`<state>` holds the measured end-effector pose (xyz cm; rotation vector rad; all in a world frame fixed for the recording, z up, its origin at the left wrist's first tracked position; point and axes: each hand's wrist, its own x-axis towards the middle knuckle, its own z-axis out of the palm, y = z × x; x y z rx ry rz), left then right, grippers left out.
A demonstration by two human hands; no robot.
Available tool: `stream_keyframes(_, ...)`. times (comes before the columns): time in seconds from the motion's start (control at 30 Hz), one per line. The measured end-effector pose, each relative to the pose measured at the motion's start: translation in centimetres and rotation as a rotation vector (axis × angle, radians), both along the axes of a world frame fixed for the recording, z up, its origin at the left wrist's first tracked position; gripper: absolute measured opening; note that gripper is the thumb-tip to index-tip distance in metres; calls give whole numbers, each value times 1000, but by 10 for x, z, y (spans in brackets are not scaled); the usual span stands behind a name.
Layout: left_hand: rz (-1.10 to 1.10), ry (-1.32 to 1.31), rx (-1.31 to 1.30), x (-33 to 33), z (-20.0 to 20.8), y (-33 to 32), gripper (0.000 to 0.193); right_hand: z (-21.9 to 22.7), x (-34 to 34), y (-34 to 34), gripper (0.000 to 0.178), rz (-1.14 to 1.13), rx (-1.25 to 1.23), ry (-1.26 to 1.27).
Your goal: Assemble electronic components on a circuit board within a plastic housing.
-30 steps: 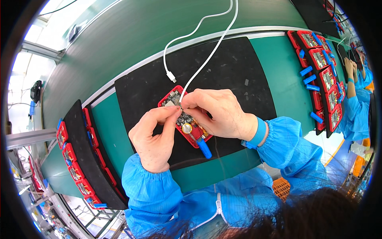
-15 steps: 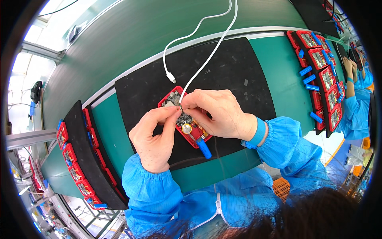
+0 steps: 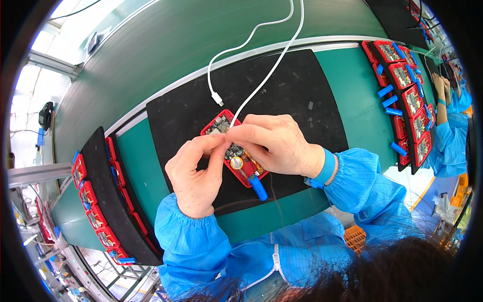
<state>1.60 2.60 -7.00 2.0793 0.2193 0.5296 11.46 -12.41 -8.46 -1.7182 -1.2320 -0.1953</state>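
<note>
My left hand [image 3: 195, 171] and my right hand [image 3: 282, 143] meet fingertip to fingertip above an open red case [image 3: 232, 115] holding a circuit board [image 3: 220, 124]. A white cable [image 3: 266, 76] runs down into the pinch of my right hand; its end is hidden by the fingers. My left thumb and index finger are pressed together against that spot, and what they grip is too small to see. Below the fingertips show a round silver part [image 3: 236, 162] and a blue cylindrical battery [image 3: 258, 188] sticking out from the case's near end.
A black mat [image 3: 302, 100] lies under the case. Another white plug [image 3: 217, 99] rests beyond it. Racks of similar red cases stand left [image 3: 88, 194] and right [image 3: 413, 100], the right one with blue batteries hanging out. A co-worker's hands [image 3: 441, 85] show at far right.
My fingertips have drawn closer together, covering the cable's tip that showed before. The cable has shifted slightly to the right. The case has barely moved.
</note>
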Motion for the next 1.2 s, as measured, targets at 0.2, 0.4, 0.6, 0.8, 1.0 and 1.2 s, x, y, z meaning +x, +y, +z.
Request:
stream_keyframes(0.2, -49, 45, -55, 4, 6, -2, 29, -5, 2, -4, 43, 15, -29, -51)
stream_keyframes(0.4, -94, 78, -70, 6, 9, 7, 27, -8, 0, -3, 52, 32, -36, -67)
stream_keyframes(0.6, -141, 49, -44, 12, 6, 8, 29, -13, 1, -4, 47, 19, -55, -84)
stream_keyframes(0.8, -238, 91, -51, 13, 7, 19, 37, -10, 0, -2, 48, 46, -24, -78)
stream_keyframes(1.0, -171, 117, -90, 15, 28, 35, 47, -9, 0, -1, 54, 68, -8, -74)
stream_keyframes(1.2, -94, 203, 107, 44, 45, 43, 28, -9, 2, -1, 53, 72, 13, -41)
